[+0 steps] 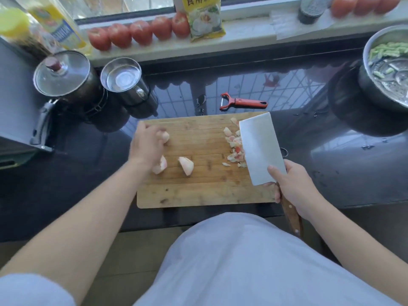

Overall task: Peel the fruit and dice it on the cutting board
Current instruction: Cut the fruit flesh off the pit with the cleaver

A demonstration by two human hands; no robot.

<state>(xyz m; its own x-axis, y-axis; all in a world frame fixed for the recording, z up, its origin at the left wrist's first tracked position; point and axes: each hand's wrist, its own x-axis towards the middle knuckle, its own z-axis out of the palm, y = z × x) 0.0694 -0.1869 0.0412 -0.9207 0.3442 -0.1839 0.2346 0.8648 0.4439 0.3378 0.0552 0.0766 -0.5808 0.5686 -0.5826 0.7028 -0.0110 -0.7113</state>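
Note:
A wooden cutting board point(198, 193) lies on the dark counter in front of me. My left hand point(146, 145) is over its left part, fingers curled round a pale peeled fruit piece point(164, 136). Two more peeled wedges lie on the board, one point(160, 166) just under my wrist and another point(186, 165) to its right. A heap of diced fruit point(235, 149) sits at the board's right side. My right hand point(293, 187) grips the wooden handle of a cleaver point(260, 151), whose broad blade lies tilted against the dice.
A red peeler point(242, 102) lies on the counter behind the board. A lidded pot point(64, 74) and a steel cup point(122, 77) stand at the back left. A steel bowl of greens point(388, 67) stands at the right. Tomatoes point(136, 32) line the windowsill.

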